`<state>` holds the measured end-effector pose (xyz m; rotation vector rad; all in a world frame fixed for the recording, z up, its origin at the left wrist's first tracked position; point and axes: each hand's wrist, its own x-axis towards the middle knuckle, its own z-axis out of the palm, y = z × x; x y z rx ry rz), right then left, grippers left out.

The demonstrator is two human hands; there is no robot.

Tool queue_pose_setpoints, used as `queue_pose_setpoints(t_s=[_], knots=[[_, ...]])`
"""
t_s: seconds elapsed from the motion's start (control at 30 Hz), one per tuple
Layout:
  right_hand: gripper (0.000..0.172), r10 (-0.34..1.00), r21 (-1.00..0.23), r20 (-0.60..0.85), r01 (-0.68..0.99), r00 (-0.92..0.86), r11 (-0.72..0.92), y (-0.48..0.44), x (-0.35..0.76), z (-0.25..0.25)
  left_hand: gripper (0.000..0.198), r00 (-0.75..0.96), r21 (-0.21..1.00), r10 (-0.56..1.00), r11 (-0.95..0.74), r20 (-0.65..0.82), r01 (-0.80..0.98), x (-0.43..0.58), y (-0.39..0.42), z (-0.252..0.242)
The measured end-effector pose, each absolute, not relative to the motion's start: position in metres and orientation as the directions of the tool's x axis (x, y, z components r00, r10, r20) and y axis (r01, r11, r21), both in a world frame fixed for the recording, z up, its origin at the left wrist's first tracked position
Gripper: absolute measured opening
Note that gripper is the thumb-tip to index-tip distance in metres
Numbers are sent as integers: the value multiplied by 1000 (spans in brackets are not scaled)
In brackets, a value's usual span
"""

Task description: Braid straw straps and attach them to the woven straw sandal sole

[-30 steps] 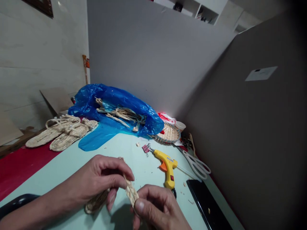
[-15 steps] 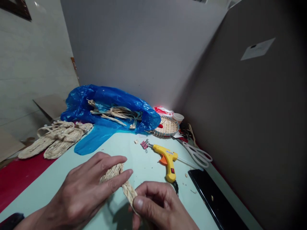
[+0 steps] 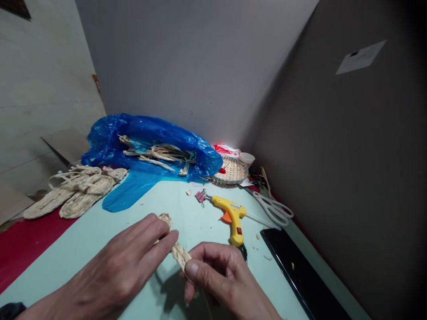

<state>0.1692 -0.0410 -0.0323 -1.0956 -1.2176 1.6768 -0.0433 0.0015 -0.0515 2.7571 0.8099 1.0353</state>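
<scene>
A pale braided straw strip point(image 3: 180, 254) runs between my two hands above the light green table top. My left hand point(image 3: 133, 260) is closed over the strip's coiled end, which peeks out past the fingers as a small rounded piece. The rest of that coil is hidden under the palm. Thumb and fingers of my right hand point(image 3: 218, 275) pinch the strip's lower end. A yellow glue gun point(image 3: 233, 218) lies just beyond my right hand, its nozzle beside a pink binder clip point(image 3: 200, 196).
Woven straw sandals point(image 3: 86, 195) rest at the left. A blue plastic bag point(image 3: 160, 129) with straw bundles lies at the back, beside a woven basket point(image 3: 233, 171). White-handled scissors point(image 3: 275, 209) and a black phone point(image 3: 296, 271) are on the right, near the grey partition point(image 3: 350, 178).
My left fingers, spread apart half a second ago, have closed down over the coiled straw. The right hand keeps its pinch, slightly higher in the picture. The whole view has shifted a little.
</scene>
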Motion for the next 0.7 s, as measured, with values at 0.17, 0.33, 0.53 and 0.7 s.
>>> queue_pose_setpoints(t_s=[0.17, 0.33, 0.53, 0.7], knots=[[33, 925, -949, -165, -200, -341, -243, -40, 166, -41, 30, 716, 11, 356, -899, 601, 437, -44, 5, -46], [26, 908, -951, -153, -193, -390, -243, -39, 167, -38, 28, 660, 15, 364, -882, 657, 471, -43, 10, -45], [33, 880, -957, -157, -150, -448, -247, -42, 167, -32, 30, 554, 208, 487, -846, 675, 491, -42, 17, -46], [34, 918, -985, -173, 81, -356, -154, -44, 160, -36, 29, 475, 274, 513, -831, 715, 484, -36, 18, -47]])
